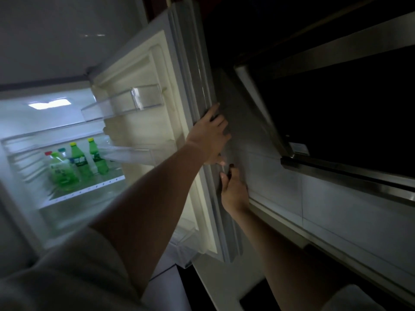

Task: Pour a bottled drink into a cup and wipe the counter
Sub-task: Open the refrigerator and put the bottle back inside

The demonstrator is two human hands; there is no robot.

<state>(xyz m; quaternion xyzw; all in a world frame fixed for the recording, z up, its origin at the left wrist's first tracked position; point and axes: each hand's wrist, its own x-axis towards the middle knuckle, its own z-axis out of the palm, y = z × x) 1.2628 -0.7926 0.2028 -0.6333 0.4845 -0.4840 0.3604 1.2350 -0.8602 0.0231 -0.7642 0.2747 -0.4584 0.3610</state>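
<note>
In the head view the picture is dim and tilted. The fridge (27, 122) stands open at the left, lit from inside by a lamp (50, 104) in its ceiling. The fridge door (143, 70) is swung out toward the middle of the frame.

The left hand (208, 135) holds the outer edge of this door, with the fingers wrapped round the edge and the thumb below, so its grip is closed on the door. The right hand (233, 190) is just under it on the same edge; its fingers also curl round the edge, so this grip is closed on the door too. The two hands are near each other but apart.

The bottles (78, 160), green with yellow, red and bluish caps, stand close together on a glass shelf (94, 187) deep inside the fridge, well apart from both hands. The front one is blurred. Two clear door bins (125, 102) hang on the inner side of the door, and the lower one reaches close beside the bottles. The left forearm (157, 198) with a pale sleeve (78, 265) crosses in front of the lower part of the fridge.

At the right, behind the door, there is a dark appliance (359, 108) with steel trim; under it lies a pale tiled surface (303, 198), perhaps a wall, but I cannot tell for sure.
</note>
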